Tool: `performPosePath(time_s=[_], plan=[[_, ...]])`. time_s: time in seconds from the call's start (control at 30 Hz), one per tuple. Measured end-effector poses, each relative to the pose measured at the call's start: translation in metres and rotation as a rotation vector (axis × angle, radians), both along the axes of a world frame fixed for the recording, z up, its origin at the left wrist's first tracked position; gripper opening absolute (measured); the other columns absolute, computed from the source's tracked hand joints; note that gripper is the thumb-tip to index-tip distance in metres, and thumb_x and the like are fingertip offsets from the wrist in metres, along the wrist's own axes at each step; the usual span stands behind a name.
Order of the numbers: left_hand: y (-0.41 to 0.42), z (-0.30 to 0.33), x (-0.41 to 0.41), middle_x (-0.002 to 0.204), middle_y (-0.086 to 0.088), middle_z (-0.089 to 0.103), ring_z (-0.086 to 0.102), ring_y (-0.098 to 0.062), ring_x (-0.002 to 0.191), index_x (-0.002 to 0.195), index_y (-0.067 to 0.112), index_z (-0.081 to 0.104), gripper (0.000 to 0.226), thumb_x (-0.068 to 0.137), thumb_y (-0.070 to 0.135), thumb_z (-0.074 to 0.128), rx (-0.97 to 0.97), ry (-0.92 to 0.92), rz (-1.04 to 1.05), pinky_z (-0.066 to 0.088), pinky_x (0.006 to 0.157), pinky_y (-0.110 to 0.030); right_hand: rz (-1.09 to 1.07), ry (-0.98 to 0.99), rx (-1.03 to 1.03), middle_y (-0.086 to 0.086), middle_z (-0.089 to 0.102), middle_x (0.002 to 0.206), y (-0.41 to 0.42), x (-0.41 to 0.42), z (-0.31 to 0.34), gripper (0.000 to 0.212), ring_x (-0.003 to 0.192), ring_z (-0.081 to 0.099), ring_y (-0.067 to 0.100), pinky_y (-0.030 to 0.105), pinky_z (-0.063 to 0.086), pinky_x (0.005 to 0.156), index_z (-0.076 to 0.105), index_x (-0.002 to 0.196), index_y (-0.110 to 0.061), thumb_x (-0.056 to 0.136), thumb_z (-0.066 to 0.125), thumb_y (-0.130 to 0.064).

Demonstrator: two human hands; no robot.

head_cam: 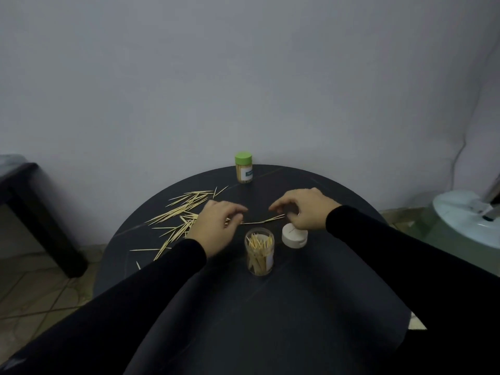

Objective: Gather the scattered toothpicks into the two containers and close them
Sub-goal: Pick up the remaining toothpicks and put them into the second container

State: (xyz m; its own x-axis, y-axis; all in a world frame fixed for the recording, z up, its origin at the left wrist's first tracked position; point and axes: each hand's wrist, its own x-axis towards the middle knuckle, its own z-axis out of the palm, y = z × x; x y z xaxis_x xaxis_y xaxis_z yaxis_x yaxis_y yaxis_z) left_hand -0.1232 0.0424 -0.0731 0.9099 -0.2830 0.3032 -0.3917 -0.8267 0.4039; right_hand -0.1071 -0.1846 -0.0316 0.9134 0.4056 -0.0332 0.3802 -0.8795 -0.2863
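Since toothpicks (178, 212) are light, stiff and slippery on the tabletop (270, 293), best pinched mid-length in bunches; left hand (213, 228) seemingly pinching some, right hand (303, 209) loosely curled, apparently empty.

Loose toothpicks (178, 215) scattered left. Clear open container (259, 253) upright near centre, partly filled; white lid (294, 237) just right. Green-lidded container (243, 170) closed, upright, far.

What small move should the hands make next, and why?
Probably pinch the few toothpicks lying between the left hand and right hand, then drop them into the open jar. Its white lid is off, and many more lie scattered at left.
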Motion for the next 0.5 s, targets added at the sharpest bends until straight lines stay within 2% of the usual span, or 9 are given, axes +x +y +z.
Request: performPosePath(time_s=[0.07,0.17,0.37,0.43,0.5], plan=[[0.001,-0.005,0.011,0.128,0.009,0.054,0.039,-0.012,0.118,0.126,0.033,0.056,0.03,0.097,0.036,0.048,0.212,0.056,0.037,0.036,0.101,-0.032,-0.07,-0.126,-0.268,-0.005,0.051,0.133,0.0,0.011,-0.005,0.049,0.122,0.045,0.018,0.044,0.029,0.108,0.055,0.13,-0.037,0.089,0.057,-0.01],[-0.004,-0.009,0.021,0.128,0.008,0.052,0.041,-0.013,0.114,0.127,0.036,0.055,0.034,0.095,0.044,0.049,0.304,0.055,0.073,0.038,0.095,-0.032,-0.142,-0.188,-0.494,0.004,0.051,0.133,0.0,0.025,-0.014,0.039,0.124,0.045,0.025,0.049,0.029,0.107,0.057,0.126,-0.029,0.091,0.059,-0.013],[-0.018,-0.011,0.034,0.12,0.011,0.055,0.041,-0.011,0.107,0.113,0.036,0.065,0.026,0.093,0.045,0.052,0.318,0.039,0.033,0.038,0.089,-0.03,-0.261,-0.225,-0.593,0.004,0.066,0.098,0.008,0.039,-0.022,0.016,0.099,0.059,0.025,0.051,0.027,0.106,0.062,0.108,-0.017,0.096,0.052,-0.017],[-0.017,-0.012,0.037,0.117,0.012,0.056,0.04,-0.01,0.105,0.108,0.035,0.067,0.022,0.092,0.043,0.054,0.287,0.035,0.022,0.039,0.088,-0.029,-0.254,-0.25,-0.614,0.003,0.066,0.093,0.011,0.042,-0.023,0.015,0.095,0.06,0.024,0.05,0.027,0.106,0.064,0.104,-0.017,0.097,0.05,-0.017],[-0.016,-0.012,0.038,0.116,0.011,0.056,0.041,-0.009,0.104,0.106,0.033,0.067,0.02,0.092,0.042,0.055,0.285,0.029,-0.003,0.04,0.087,-0.028,-0.232,-0.249,-0.652,0.003,0.066,0.097,0.012,0.042,-0.025,0.017,0.099,0.058,0.024,0.051,0.027,0.105,0.064,0.106,-0.018,0.098,0.049,-0.02]])
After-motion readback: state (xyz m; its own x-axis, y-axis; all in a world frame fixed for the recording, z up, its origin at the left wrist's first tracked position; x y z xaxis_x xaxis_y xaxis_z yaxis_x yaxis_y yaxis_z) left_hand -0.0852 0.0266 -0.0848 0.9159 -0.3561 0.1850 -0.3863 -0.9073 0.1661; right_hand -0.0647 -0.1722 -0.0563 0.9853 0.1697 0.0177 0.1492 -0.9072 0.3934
